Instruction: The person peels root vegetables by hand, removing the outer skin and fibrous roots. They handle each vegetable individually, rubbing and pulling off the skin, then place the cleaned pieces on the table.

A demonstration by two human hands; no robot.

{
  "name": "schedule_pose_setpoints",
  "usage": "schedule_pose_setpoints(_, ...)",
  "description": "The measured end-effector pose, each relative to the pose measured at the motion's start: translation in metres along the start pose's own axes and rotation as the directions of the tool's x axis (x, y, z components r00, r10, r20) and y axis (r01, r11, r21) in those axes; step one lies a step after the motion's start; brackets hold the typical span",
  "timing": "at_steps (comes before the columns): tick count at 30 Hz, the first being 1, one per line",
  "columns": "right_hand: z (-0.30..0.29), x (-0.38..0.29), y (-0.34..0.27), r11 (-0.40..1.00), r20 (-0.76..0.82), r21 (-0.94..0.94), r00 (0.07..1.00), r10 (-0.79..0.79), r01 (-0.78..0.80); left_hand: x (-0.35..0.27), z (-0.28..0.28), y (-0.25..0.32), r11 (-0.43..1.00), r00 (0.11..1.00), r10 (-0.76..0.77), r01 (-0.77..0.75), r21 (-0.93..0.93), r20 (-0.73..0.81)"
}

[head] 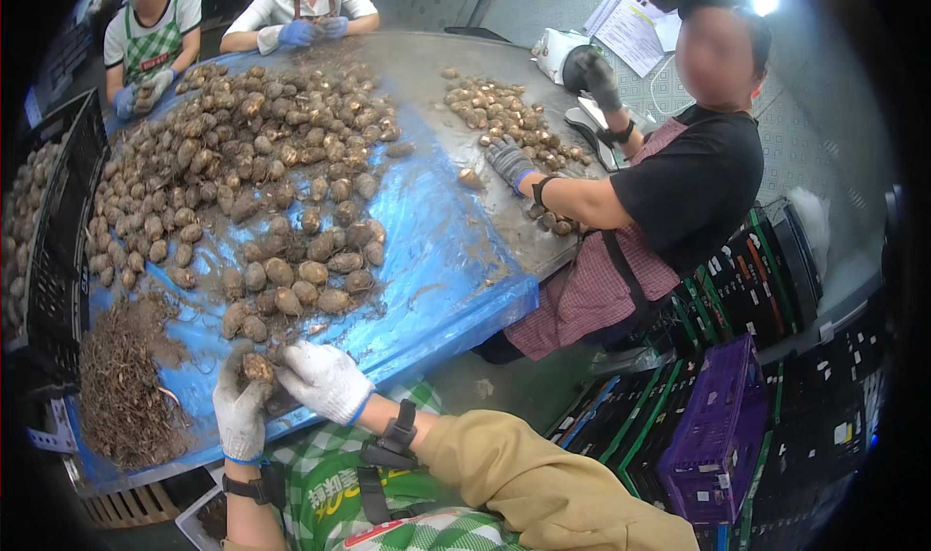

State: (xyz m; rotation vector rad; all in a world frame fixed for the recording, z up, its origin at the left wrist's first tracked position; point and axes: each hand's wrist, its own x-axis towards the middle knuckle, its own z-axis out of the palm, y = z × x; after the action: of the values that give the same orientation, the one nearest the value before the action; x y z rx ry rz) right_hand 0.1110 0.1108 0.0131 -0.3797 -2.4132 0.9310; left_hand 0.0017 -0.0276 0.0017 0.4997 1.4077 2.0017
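My left hand [241,405], in a soiled white knit glove, holds a brown taro corm [258,368] between thumb and fingers at the near edge of the table. Close beside it, my right hand [320,380], in a similar glove, has its fingertips bent near the corm; whether it grips anything is hidden. Beyond both hands lie loose taro corms [288,301] on blue plastic sheeting [429,260], joining a large pile [240,136] farther back. A heap of dry roots and soil [124,384] lies left of my left hand.
A black crate [62,238] of corms stands at the left. Two people with gloved hands [302,33] are across the table. Another person [676,158] at the right touches trimmed corms [509,111] on the metal tabletop [414,52]. A purple crate [709,434] and stacked black crates are lower right.
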Motion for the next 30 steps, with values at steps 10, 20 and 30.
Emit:
schedule_pose_setpoints(10, 0.0027, 0.0024, 0.0047, 0.994, 0.139, 0.017, 0.985, 0.104, -0.108, 0.0018, -0.0005, -0.0014, 1.0, 1.0, 0.015, -0.015, 0.002, 0.01)
schedule_pose_setpoints(20, -0.0002, 0.0031, 0.0046, 0.988, 0.223, 0.042, 0.966, 0.134, -0.146, -0.0004, 0.0047, 0.003, 1.0, 1.0, -0.024, 0.023, -0.016, -0.019)
schedule_pose_setpoints(30, -0.003, 0.0034, 0.0013, 0.984, 0.229, 0.066, 0.962, 0.148, -0.167, -0.0015, 0.005, 0.0047, 0.999, 0.999, -0.034, 0.035, -0.042, 0.015)
